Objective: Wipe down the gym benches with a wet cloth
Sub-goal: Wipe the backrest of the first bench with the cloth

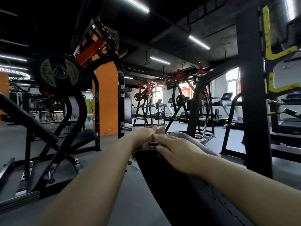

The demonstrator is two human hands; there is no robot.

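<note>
Head view: your left hand (144, 136) and right hand (176, 148) meet at the far end of the black padded bench (171, 181), both clutching the bunched beige cloth (160, 130) — fingers curled into it. The weight plate (59, 74) on your left carries lettering too blurred to read; a lit sign (14, 73) shows "…TIES ARE ON…".

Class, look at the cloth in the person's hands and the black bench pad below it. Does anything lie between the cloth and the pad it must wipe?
Nothing visible does. Both the left hand and right hand grip the cloth directly over the bench pad.
</note>
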